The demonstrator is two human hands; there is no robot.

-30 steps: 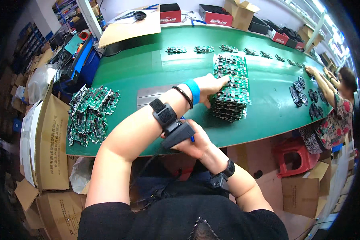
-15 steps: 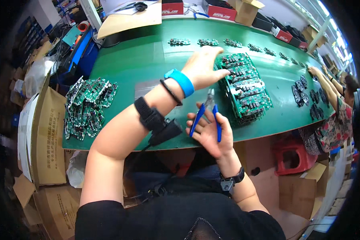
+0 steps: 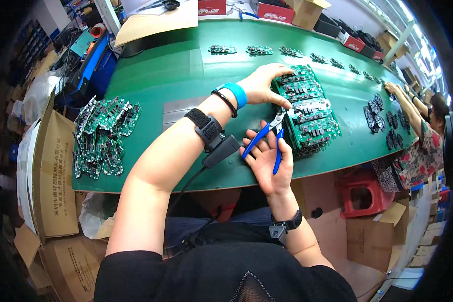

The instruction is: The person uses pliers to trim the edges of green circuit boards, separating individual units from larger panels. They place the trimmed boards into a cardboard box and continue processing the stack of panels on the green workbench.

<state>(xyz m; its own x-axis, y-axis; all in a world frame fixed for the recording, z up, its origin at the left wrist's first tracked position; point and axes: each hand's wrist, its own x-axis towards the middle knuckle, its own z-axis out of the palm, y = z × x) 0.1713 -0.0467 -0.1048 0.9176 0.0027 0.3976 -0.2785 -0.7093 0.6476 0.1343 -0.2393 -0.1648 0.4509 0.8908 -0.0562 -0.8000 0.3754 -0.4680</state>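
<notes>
Green covers the broad table point(image 3: 171, 83), whose front edge, right of its middle, has the stack of circuit-board panels point(image 3: 309, 108) near it. By the front left corner lies a heap of circuit boards point(image 3: 105, 126). The left hand point(image 3: 261, 86) has moved up to the stack's left side, thumb and fingers wide apart at the top panel's edge. The right hand point(image 3: 272, 171), palm up, holds blue-handled cutters point(image 3: 258, 141), handles spread. Their tips, clear of the stack half a second ago, now sit beside the left thumb, so tool and boards have come together; whether metal touches board, I cannot tell.
</notes>
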